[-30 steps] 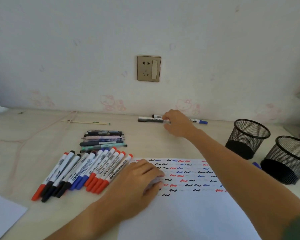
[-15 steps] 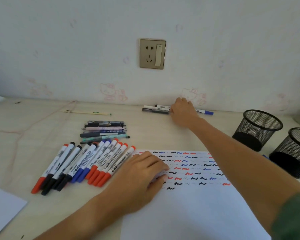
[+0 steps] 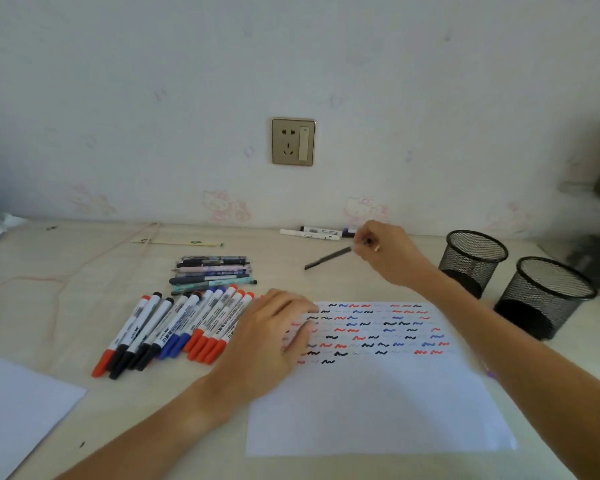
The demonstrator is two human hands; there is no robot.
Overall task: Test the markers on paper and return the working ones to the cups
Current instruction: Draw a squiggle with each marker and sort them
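My right hand (image 3: 387, 252) pinches a dark pen (image 3: 328, 258) lifted off the desk, its tip pointing left and down. Two markers (image 3: 317, 233) stay by the wall behind it. My left hand (image 3: 269, 332) presses flat on the left edge of the white paper (image 3: 378, 403), which carries rows of black, blue and red squiggles. A row of whiteboard markers (image 3: 174, 330) with red, black and blue caps lies left of that hand. Two black mesh cups (image 3: 473, 259) (image 3: 548, 296) stand at the right.
A stack of slim pens (image 3: 212, 273) lies behind the marker row. A wooden stick (image 3: 177, 242) and a pink cable (image 3: 84, 268) lie at the back left. Another white sheet (image 3: 18, 410) sits at the front left corner. A wall socket (image 3: 293, 142) is above the desk.
My right hand, earlier reaching among the markers by the wall, has picked up a dark pen and drawn back toward me. The left hand stayed on the paper.
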